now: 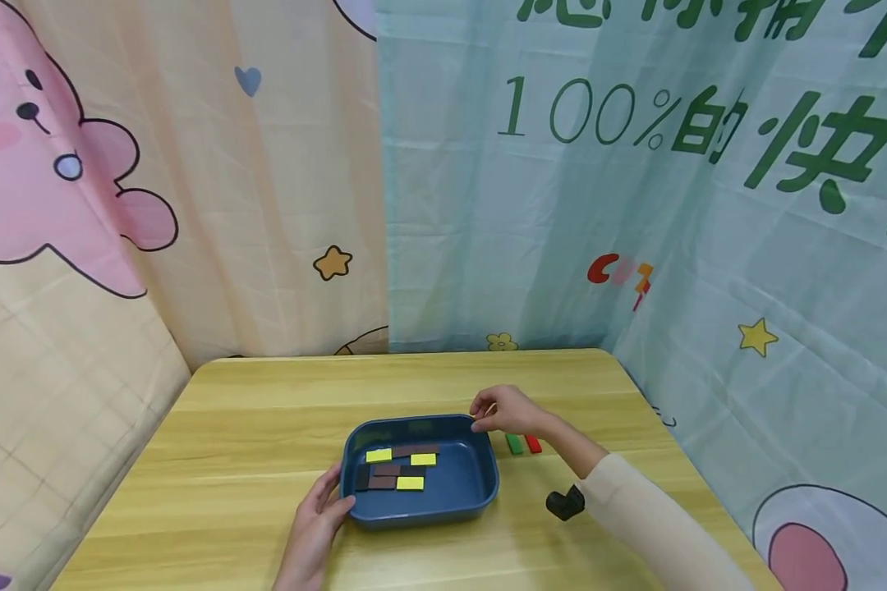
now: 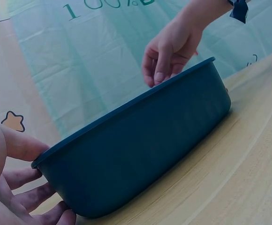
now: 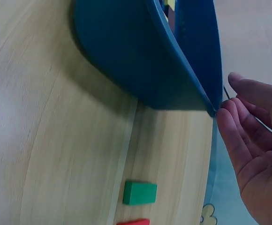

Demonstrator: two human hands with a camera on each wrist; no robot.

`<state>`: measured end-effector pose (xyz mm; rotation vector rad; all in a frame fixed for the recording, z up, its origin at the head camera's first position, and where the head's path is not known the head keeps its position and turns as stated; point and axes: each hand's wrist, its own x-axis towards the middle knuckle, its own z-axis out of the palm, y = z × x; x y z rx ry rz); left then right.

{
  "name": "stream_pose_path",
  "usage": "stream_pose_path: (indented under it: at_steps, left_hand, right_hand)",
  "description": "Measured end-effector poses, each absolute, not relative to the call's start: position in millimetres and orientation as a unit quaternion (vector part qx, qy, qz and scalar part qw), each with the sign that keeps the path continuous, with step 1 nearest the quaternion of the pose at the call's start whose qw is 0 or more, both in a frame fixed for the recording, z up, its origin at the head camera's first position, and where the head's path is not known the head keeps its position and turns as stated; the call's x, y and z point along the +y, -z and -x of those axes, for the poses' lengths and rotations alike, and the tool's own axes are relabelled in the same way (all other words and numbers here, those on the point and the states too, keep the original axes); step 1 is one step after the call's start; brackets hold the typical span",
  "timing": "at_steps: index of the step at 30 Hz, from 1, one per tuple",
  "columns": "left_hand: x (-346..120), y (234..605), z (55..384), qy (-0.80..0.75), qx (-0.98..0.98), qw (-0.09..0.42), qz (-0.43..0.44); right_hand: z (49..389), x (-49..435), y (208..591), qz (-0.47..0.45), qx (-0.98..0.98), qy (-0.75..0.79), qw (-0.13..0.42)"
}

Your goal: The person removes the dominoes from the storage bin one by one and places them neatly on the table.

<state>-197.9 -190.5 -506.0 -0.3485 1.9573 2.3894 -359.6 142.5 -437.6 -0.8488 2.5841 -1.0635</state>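
A deep blue plastic basin (image 1: pixel 414 519) stands on the table. Several flat blocks lie in its left half, among them a yellow block (image 1: pixel 410 483), a brown block (image 1: pixel 382 483) and a black block (image 1: pixel 362 477). My left hand (image 1: pixel 316 515) grips the basin's near left side, thumb over the rim and fingers against the outer wall. At the far right corner is my right hand (image 1: pixel 512 410), fingers loosely bent and fingertips right at the rim, thumb apart from them. The left wrist view hides the blocks behind the basin's wall.
Just right of the basin, a green block (image 3: pixel 140 192) and a red block (image 1: pixel 533 444) lie on the wooden table (image 1: pixel 214 460). A black angular piece (image 1: pixel 565 503) shows beside the right sleeve. Printed curtains (image 1: pixel 458 205) hang behind the table and along its sides.
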Motion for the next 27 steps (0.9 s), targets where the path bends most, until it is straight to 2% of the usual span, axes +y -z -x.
stream_pose_path:
  at_steps: [14,27]
  left_hand:
    - [-190,507,199,-0.765,0.633,0.018,0.118]
    - [-191,504,197,-0.766,0.633,0.022,0.113]
  right_hand:
    - [351,79,436,0.375,0.860,0.311,0.155]
    - [349,40,465,0.440,0.836,0.270,0.188]
